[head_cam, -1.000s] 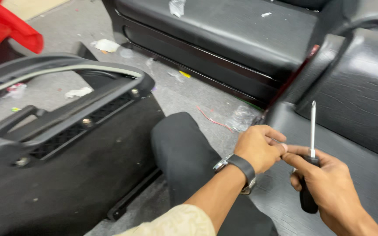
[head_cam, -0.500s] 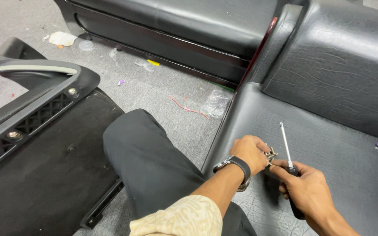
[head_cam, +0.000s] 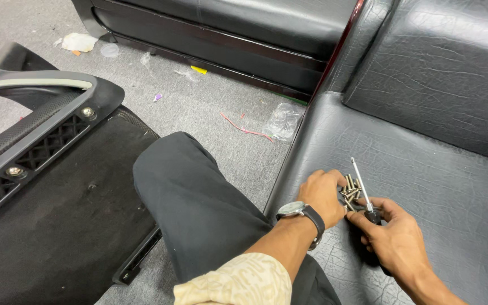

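My left hand (head_cam: 323,195), with a wristwatch (head_cam: 303,213) on its wrist, rests on a black leather seat cushion (head_cam: 425,169), its fingers closed over a small heap of silver screws (head_cam: 350,189). Close to its right, my right hand (head_cam: 391,237) grips a screwdriver (head_cam: 364,195) by the dark handle, the metal shaft pointing up and away over the screws. The two hands nearly touch. My knee in dark trousers (head_cam: 199,203) lies to the left of them.
A black panel with a grille and bolts (head_cam: 46,169) lies on the grey floor at left. A dark sofa base (head_cam: 227,34) runs along the top, a seat back (head_cam: 447,68) at right. Red wire (head_cam: 244,129), plastic wrap (head_cam: 283,121) and scraps litter the floor.
The view swung down and right. Both hands went down from mid-air to the seat cushion, and the left hand now covers a heap of screws there.
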